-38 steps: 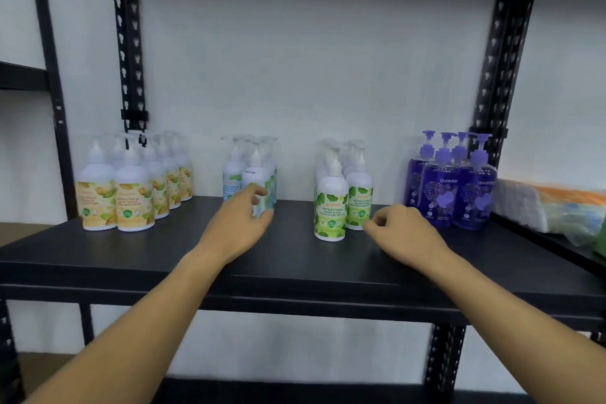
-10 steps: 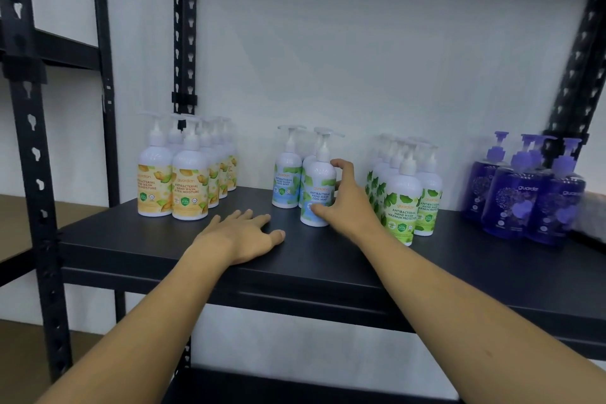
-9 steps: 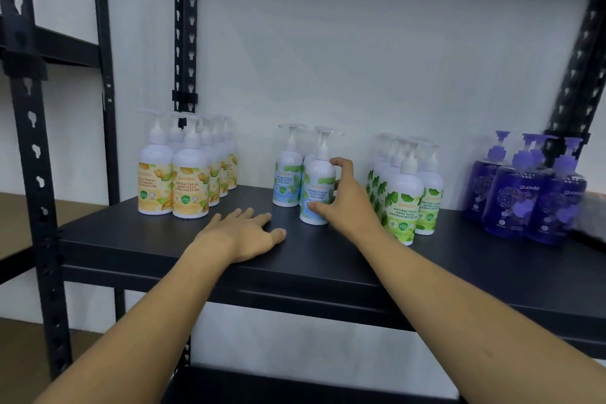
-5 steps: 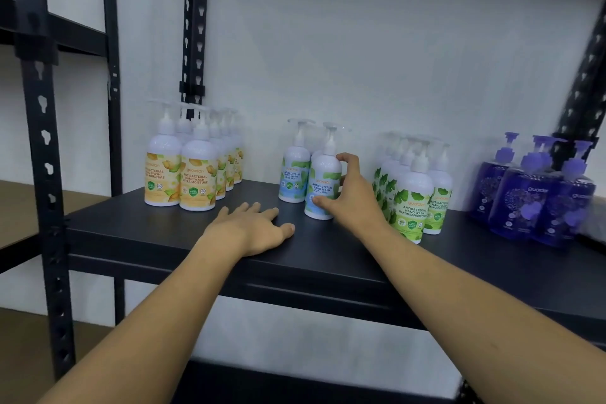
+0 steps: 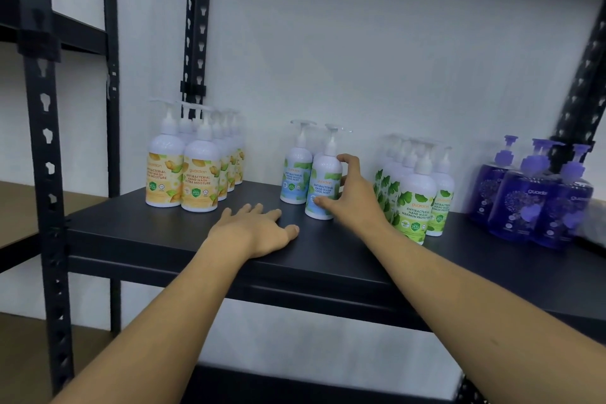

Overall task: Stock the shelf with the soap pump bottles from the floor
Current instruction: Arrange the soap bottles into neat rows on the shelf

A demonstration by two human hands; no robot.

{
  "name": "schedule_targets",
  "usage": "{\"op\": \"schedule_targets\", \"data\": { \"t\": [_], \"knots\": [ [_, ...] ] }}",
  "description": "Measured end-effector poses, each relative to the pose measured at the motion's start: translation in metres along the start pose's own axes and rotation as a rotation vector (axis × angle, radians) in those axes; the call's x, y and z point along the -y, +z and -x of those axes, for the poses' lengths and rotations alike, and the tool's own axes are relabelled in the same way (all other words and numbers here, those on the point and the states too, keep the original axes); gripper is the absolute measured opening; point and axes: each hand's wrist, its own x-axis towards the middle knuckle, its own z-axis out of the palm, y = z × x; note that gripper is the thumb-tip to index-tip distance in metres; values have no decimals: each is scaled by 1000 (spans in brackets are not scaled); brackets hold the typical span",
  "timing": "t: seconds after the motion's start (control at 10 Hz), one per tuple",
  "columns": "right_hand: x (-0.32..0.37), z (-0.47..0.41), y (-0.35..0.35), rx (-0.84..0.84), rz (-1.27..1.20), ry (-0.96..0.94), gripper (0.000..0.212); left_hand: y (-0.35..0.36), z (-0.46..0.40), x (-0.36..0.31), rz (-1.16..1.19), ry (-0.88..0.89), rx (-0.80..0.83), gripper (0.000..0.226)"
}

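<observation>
Right hand (image 5: 352, 198) grips the front blue-label soap bottle (image 5: 323, 188), thumb low on the label, fingers curled round its right side; bottle upright on the black shelf (image 5: 170, 239), mid-row, just left of the green-label bottles (image 5: 414, 197). Left hand (image 5: 259, 228) rests flat, fingers extended, on the shelf near the bottle's base, not touching.

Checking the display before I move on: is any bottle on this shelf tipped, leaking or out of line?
Nothing stands out. All four groups stand upright on the black shelf, and no spill shows. The right hand grips the front blue-label bottle, upright beside its neighbour; the left hand rests flat on the shelf.
</observation>
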Motion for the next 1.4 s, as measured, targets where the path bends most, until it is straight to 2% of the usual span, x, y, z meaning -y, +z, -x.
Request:
{"op": "schedule_targets", "data": {
  "t": [1.4],
  "knots": [
    [-1, -1, -2, 21, -75, 55, 82, 0, -2, 1, 6, 8, -9, 71]
  ]
}}
